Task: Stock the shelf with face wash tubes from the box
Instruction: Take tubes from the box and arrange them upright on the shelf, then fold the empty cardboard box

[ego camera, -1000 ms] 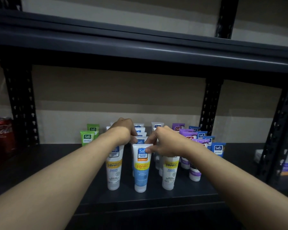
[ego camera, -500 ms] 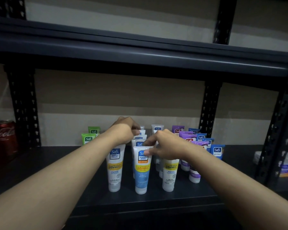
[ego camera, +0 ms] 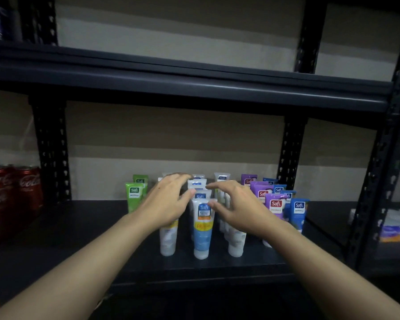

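Change: both hands pinched tube tops half a second ago; they have since loosened, and their fingers now fan out.
Left hand (ego camera: 169, 202): just left of the front blue tube (ego camera: 202, 236) and higher than its cap end. The fingers are apart, gently bent and hold nothing. The thumb tip lies beside the tube standing behind the front blue tube; contact is unclear.
Right hand (ego camera: 238, 207): just right of the front blue tube, fingers spread and holding nothing. The thumb tip is at that tube's upper right corner; I cannot tell whether it touches.
Front blue tube: upright on its cap near the front edge of the shelf board (ego camera: 56, 239), between the two hands and free of any grip.
Left white tube (ego camera: 168, 241): just left of the front blue tube, its top hidden by the left hand.
Right white tube (ego camera: 236, 244): just right of the front blue tube, its top hidden by the right hand.
Middle column (ego camera: 197, 184): more tubes standing directly behind the front blue tube, between the fingertips of both hands.
Green tubes (ego camera: 134, 195): two, behind and left of the front blue tube, beyond the left hand.
Purple tubes (ego camera: 276, 205): behind and right of the front blue tube, with dark blue tubes (ego camera: 298, 212) further right.
Cola cans (ego camera: 12, 192): far left of the front blue tube, past a black upright.
Upper shelf (ego camera: 194, 82): well above the front blue tube.
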